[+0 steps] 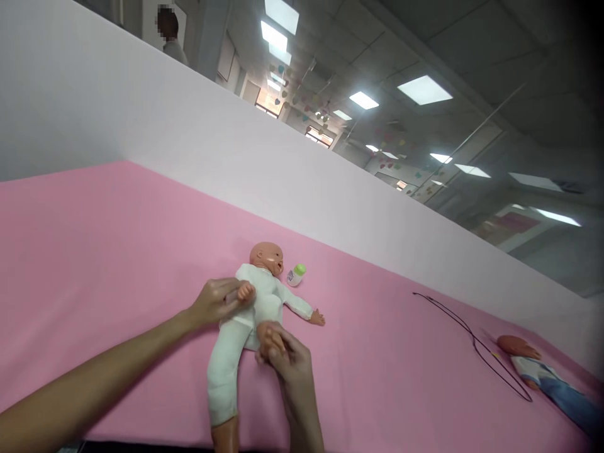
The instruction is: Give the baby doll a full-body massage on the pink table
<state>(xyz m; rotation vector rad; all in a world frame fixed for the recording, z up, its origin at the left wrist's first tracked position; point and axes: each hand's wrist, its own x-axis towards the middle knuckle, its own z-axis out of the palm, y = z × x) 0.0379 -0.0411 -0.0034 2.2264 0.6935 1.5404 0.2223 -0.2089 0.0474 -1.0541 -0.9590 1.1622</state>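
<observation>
A baby doll [268,286] in a white cloth suit lies on its back on the pink surface [368,352], its head turned to the right. My left hand [214,302] is closed around one of the doll's arms, just below its small bare hand. One doll leg is folded up toward the belly, and my right hand [297,362] grips its bare foot. The other leg stretches straight toward me. The doll's free arm reaches out to the right, touched by neither hand. Beside the doll's head lies a small white bottle with a green cap [296,275].
White padded-looking walls [306,189] border the pink surface at the back and left. To the right lie a thin dark cord [472,340] and a second doll [542,371] in blue and white clothes. Beyond the wall a person [174,47] is partly visible.
</observation>
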